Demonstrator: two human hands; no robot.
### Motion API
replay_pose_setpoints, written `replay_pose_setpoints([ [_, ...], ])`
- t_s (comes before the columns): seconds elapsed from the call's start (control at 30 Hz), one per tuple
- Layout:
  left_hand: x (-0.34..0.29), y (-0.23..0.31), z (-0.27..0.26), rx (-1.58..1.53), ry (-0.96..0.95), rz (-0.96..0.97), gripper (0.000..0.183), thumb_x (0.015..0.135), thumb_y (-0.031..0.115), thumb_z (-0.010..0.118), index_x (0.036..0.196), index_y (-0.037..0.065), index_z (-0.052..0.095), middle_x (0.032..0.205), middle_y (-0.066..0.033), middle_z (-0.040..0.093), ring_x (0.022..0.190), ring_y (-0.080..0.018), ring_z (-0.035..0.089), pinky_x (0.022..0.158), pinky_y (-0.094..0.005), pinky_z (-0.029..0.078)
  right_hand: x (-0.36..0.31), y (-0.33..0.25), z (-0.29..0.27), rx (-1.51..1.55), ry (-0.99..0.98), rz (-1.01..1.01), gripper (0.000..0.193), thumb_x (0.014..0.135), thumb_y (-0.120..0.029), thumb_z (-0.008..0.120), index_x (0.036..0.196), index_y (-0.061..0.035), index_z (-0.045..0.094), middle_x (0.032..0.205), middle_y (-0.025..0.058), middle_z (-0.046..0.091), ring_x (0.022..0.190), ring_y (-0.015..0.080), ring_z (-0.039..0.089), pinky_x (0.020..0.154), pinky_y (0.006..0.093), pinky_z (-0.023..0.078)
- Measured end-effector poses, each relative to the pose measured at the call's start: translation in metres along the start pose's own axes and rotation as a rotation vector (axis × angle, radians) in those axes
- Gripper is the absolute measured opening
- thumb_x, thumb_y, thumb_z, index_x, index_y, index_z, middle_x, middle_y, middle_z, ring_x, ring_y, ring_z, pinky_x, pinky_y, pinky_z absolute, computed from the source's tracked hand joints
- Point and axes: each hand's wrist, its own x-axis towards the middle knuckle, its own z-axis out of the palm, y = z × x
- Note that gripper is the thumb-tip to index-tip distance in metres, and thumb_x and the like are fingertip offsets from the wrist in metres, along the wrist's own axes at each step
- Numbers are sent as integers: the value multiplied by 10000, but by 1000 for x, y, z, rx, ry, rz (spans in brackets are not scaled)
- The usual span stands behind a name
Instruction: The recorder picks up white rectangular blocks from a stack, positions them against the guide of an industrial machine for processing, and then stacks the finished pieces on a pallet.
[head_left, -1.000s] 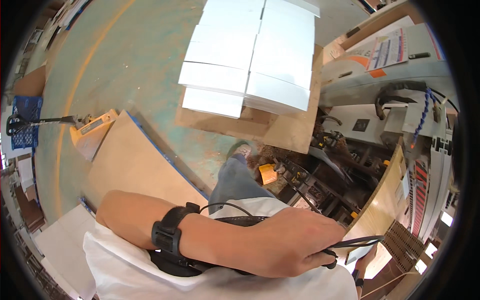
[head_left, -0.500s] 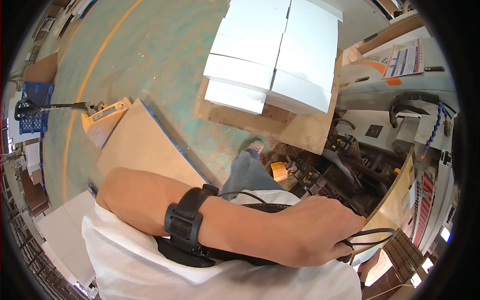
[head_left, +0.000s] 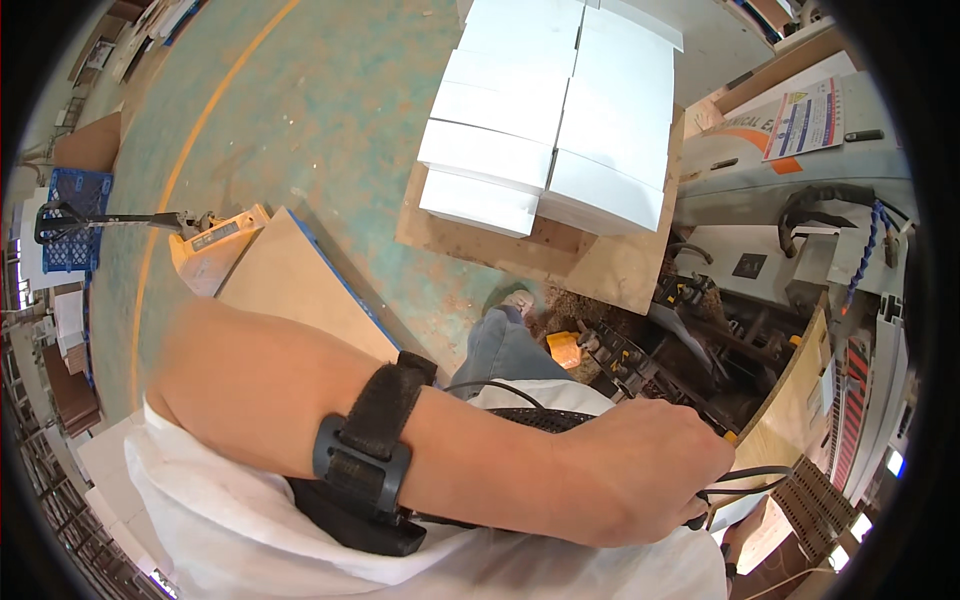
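You are wearing a matt black fabric strap with a plastic buckle (head_left: 368,450) and crumpled white cloth (head_left: 230,530). Smooth matt white boxes (head_left: 560,110) are resting on rough brown wooden board (head_left: 610,270); the worn green concrete floor (head_left: 330,130) is looking scuffed.

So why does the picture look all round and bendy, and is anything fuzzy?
Head view: a fisheye lens bends straight edges near the black rim, like the yellow floor line. Bright, even light makes the white boxes glare a little. The near arm looks huge and slightly soft; the left hand is fairly sharp.
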Motion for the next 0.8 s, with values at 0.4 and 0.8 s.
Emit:
replay_pose_setpoints([
  [0.4, -15, 25, 5, 55, 35, -9, 164, 766, 157, 545, 812, -1, 546, 769, -174, 577, 762, -345, 576, 677, -420, 460, -6, -4, 2, 1, -15, -8, 437, 896, -403, 464, 1132, -37, 486, 1041, 72, 527, 964, 202, 509, 828, 306, 423],
  [0.8, -67, -147, 26, 84, -2, -357, 293, 848, 344, 591, 852, 53, 564, 716, -4, 506, 714, -86, 454, 661, -265, 405, -4, 18, 13, 99, 230, -297, 237, 887, -220, 511, 748, -29, 522, 642, -5, 482, 594, 73, 430, 544, 242, 373],
])
